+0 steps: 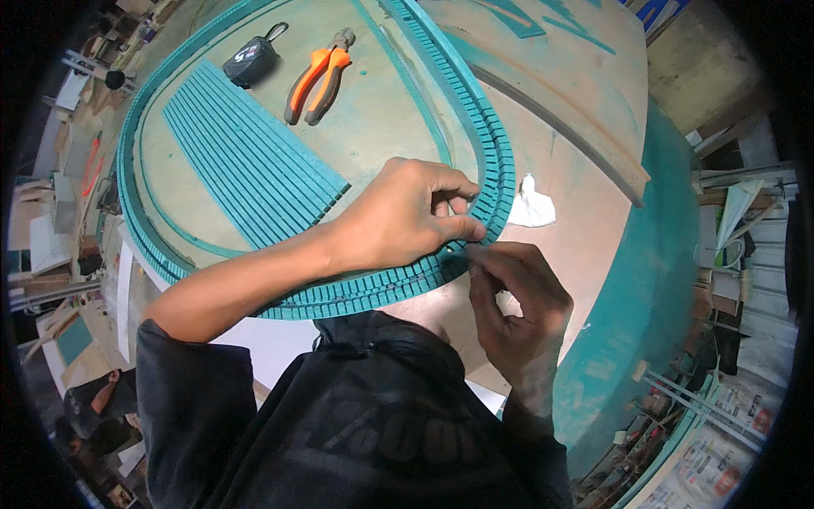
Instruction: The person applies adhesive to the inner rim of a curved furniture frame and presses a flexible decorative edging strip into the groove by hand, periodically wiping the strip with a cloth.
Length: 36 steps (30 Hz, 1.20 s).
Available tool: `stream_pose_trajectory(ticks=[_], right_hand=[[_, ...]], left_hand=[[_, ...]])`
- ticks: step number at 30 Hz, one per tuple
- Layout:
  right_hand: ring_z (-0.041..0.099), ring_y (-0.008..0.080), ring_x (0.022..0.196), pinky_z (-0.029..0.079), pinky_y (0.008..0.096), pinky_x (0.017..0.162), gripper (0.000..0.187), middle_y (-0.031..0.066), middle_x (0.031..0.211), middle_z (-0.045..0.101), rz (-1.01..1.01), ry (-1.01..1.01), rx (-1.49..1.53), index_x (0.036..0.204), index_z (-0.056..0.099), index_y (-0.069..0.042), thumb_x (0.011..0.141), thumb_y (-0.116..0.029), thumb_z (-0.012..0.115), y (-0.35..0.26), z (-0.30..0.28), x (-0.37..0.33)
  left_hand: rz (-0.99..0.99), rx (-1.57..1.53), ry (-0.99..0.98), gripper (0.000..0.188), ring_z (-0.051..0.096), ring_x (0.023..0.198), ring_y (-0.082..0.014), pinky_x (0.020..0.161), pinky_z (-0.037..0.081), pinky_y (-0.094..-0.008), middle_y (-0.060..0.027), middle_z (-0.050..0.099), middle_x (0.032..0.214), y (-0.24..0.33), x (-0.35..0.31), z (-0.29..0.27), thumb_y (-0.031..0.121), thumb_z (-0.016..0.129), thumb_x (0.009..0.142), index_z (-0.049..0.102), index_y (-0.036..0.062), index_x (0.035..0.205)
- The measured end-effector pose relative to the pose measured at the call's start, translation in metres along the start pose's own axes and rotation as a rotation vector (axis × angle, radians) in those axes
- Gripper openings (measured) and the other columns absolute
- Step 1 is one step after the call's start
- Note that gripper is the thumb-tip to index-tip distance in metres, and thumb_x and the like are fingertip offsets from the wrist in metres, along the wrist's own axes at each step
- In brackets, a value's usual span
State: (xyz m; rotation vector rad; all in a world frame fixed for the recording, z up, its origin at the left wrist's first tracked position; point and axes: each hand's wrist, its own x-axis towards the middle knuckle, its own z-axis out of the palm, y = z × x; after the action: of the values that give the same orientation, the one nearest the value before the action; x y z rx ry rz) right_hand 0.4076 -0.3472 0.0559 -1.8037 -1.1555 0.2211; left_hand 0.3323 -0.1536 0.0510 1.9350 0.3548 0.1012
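A large rounded frame of teal, kerf-notched strips point(373, 293) curves around in front of me. My left hand point(407, 208) reaches over its near side from within, thumb and fingers closed on the notched strip at the right-hand bend. Just outside that same bend, my right hand point(526, 297) pinches thumb and forefinger together against the strip's outer edge; whatever lies between those fingertips is too small to make out. Inside the loop, left of my left hand, lies a grooved teal panel point(254, 157) of parallel slats.
Orange-and-black cutting pliers point(320, 78) and a black tape measure point(252, 61) with a clip lie inside the loop. A crumpled white paper point(532, 204) rests right of the bend. A long curved strip point(564, 127) crosses the board beyond. Another person point(106, 403) is at lower left.
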Motion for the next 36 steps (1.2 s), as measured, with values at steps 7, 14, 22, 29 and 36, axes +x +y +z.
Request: stream_pose_trajectory(ticks=[7, 14, 22, 29, 36], right_hand=[[0.071, 0.0228, 0.082, 0.058, 0.0354, 0.066, 0.025, 0.0116, 0.096, 0.068, -0.076, -0.004, -0.108, 0.107, 0.068, -0.001, 0.084, 0.006, 0.076, 0.002, 0.008, 0.003], [0.069, 0.0257, 0.088, 0.057, 0.0403, 0.072, 0.025, 0.0099, 0.1, 0.068, -0.183, 0.009, -0.055, 0.108, 0.066, -0.004, 0.086, 0.002, 0.076, 0.022, 0.018, -0.005], [0.068, 0.0293, 0.091, 0.056, 0.0407, 0.075, 0.02, 0.0113, 0.11, 0.069, -0.277, -0.028, 0.015, 0.112, 0.067, -0.005, 0.092, -0.006, 0.072, 0.044, 0.012, -0.001], [0.067, 0.0302, 0.099, 0.057, 0.0429, 0.081, 0.02, 0.014, 0.109, 0.065, -0.338, -0.114, -0.028, 0.113, 0.067, -0.003, 0.094, -0.006, 0.07, 0.04, 0.003, 0.012], [0.067, 0.0306, 0.098, 0.056, 0.0423, 0.081, 0.015, 0.0163, 0.104, 0.064, -0.378, -0.162, 0.024, 0.11, 0.065, -0.001, 0.096, -0.006, 0.068, 0.04, -0.005, 0.019]], left_hand=[[-0.125, -0.083, -0.053, 0.03, 0.057, 0.075, -0.0044, 0.066, 0.048, -0.0228, 0.0017, 0.066, 0.081, 0.001, 0.002, -0.002, 0.015, 0.081, 0.091, 0.072, -0.0079, 0.108], [-0.107, -0.08, -0.045, 0.031, 0.058, 0.077, -0.0049, 0.068, 0.049, -0.0236, 0.002, 0.067, 0.083, -0.007, 0.002, 0.0, 0.017, 0.082, 0.091, 0.072, -0.0074, 0.108], [-0.055, -0.043, -0.02, 0.027, 0.063, 0.079, -0.0083, 0.071, 0.053, -0.0264, -0.0049, 0.073, 0.088, -0.004, -0.002, 0.0, 0.014, 0.077, 0.095, 0.074, -0.0069, 0.111], [-0.131, -0.043, 0.004, 0.025, 0.064, 0.076, -0.0093, 0.068, 0.053, -0.0274, -0.0085, 0.076, 0.089, 0.002, -0.005, 0.0, 0.014, 0.076, 0.095, 0.077, -0.0054, 0.111], [-0.119, -0.046, 0.015, 0.025, 0.063, 0.075, -0.0096, 0.067, 0.052, -0.0271, -0.0087, 0.076, 0.087, 0.001, -0.006, 0.001, 0.017, 0.078, 0.095, 0.078, -0.0046, 0.108]])
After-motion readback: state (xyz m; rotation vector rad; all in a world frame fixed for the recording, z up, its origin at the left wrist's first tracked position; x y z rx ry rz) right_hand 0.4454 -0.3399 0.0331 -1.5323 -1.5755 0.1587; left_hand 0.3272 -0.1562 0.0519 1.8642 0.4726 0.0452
